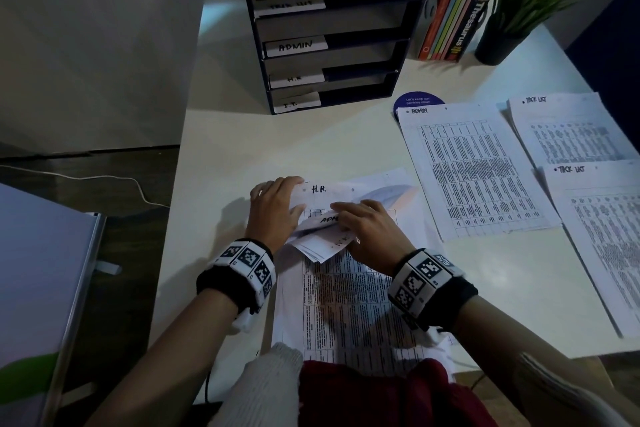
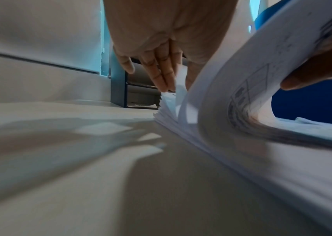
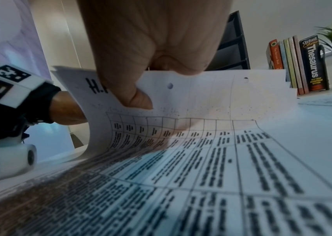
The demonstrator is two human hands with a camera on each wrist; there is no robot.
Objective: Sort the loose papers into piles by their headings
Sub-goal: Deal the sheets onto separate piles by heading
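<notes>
A stack of loose printed papers (image 1: 349, 308) lies on the white table (image 1: 242, 135) right in front of me. Its top edges are lifted and fanned. My left hand (image 1: 294, 191) pinches the left corner of a raised sheet headed H.R. (image 1: 322, 189); the sheet (image 2: 179, 89) runs between its fingers (image 2: 161, 76) and thumb. My right hand (image 1: 341, 215) grips bent-back sheet tops, one headed ADMIN (image 1: 329, 219). Its thumb (image 3: 139, 97) lies on the H.R. sheet (image 3: 201, 95). To the right lie an ADMIN pile (image 1: 474, 173) and two TICK LIST piles (image 1: 568, 132) (image 1: 606, 246).
A dark tray organiser (image 1: 367, 80) labelled TICK LIST, ADMIN, H.R. and I.T. stands at the back. Books (image 1: 453, 21) and a potted plant (image 1: 519, 10) stand to its right. A blue round mat (image 1: 415, 100) peeks from under the ADMIN pile. The table's left edge drops to the floor.
</notes>
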